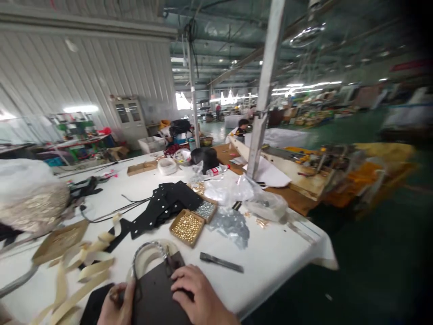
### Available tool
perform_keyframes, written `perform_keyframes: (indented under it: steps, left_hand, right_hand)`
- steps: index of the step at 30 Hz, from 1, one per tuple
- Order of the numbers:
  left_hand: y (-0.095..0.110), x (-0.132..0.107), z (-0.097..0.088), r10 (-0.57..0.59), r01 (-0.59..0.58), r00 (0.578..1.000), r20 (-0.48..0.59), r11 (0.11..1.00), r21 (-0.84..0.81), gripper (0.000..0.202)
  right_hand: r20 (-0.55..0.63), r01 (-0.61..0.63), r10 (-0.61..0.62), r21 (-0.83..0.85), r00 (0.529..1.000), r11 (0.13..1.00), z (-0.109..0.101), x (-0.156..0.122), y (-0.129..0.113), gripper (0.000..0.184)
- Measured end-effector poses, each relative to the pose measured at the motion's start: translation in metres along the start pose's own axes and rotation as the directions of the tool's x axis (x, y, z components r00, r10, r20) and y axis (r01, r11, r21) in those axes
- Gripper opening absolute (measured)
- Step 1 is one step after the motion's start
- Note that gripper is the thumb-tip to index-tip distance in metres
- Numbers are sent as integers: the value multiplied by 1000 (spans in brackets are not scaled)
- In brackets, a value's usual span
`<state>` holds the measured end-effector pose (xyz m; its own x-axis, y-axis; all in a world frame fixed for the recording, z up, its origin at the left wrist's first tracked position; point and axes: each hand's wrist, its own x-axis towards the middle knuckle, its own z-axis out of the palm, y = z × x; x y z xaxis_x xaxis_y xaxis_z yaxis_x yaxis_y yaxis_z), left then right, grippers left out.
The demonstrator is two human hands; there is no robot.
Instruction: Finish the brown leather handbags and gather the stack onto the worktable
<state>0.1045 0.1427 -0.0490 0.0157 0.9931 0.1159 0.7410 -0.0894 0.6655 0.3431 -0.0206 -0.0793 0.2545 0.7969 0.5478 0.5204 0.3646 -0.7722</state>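
At six o'clock on the white table point(270, 253), the right hand point(199, 293) presses flat and the left hand point(117, 304) pinches a dark bag point(155, 293), its studs point(187, 227) at twelve o'clock apparently unused.

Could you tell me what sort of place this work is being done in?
Probably a factory hall for bags or leather goods: a corrugated metal wall, long work tables, boxes of gold studs, and both hands on a dark handled piece.

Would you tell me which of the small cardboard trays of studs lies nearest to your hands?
The tray of gold studs lies nearest, just beyond the dark piece under your right hand. The tray of silver studs sits behind it, farther up the table.
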Motion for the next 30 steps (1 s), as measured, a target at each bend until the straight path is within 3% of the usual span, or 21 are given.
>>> perform_keyframes:
  steps: [3,6,16,30]
  left_hand:
    - [-18,-1,8,-41,44,998,38,997,-59,50]
    - [-24,-4,14,-39,44,998,48,993,-108,57]
    - [-19,-14,6,25,-20,999,23,979,-205,53]
    - [-20,-14,7,32,-35,999,-19,978,-208,55]
  right_hand:
    - [46,-35,35,-3,998,999,-11,6,-21,23]
    - [70,-31,34,-30,997,999,-12,10,-26,22]
    - [127,-60,70,-74,990,995,-4,6,-18,16]
    - [142,-39,52,-93,988,995,-1,4,-15,15]
